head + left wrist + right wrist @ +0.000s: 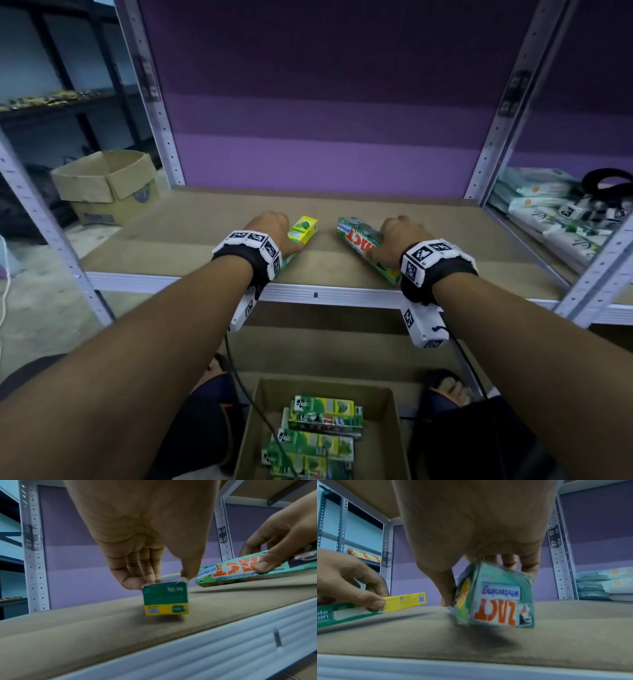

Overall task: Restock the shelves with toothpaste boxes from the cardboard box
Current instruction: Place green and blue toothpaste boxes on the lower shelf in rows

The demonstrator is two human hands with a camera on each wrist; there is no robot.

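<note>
Toothpaste boxes lie on the brown shelf (428, 236) at mid-frame in the head view: a yellow-green box (302, 231) gripped by the left hand (270, 222), and just right of it a teal box (359, 236) gripped by the right hand (399, 236), the two boxes angled apart and not touching. At the bottom centre, the open cardboard box (387, 407) on the floor holds more green toothpaste boxes (323, 416). A second cardboard carton (102, 188) sits at the left, and white packets (548, 219) are stacked at the right edge. In the left wrist view, the left hand (145, 534) pinches the yellow-green box (165, 600) at centre between fingertips and thumb, its lower end on the shelf (85, 628); at right the right hand (278, 536) holds the teal box (240, 573). In the right wrist view, the right hand (479, 527) clasps the teal box (501, 599) at centre, tilted onto one edge; at the left edge the left hand (349, 580) holds the yellow-green box (402, 600).
</note>
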